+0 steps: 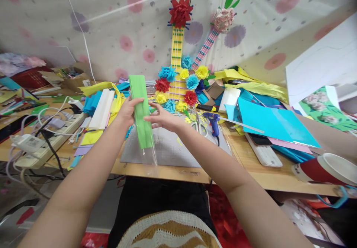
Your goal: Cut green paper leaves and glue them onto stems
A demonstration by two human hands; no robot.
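Note:
A folded length of green crepe paper stands tilted over the grey mat, with a clear plastic sleeve hanging from its lower end. My left hand grips the paper's left edge, thumb across its front. On the right edge, my right hand has its fingers touching the paper or its sleeve, thumb and fingers bent around that side. Behind them, a yellow paper guitar covered in paper flowers leans on the wall, beside a pink guitar neck.
A blue glue gun and scissors lie at the mat's right. Blue sheets and a paper cup are farther right. A power strip with tangled cables and a white crepe roll occupy the left.

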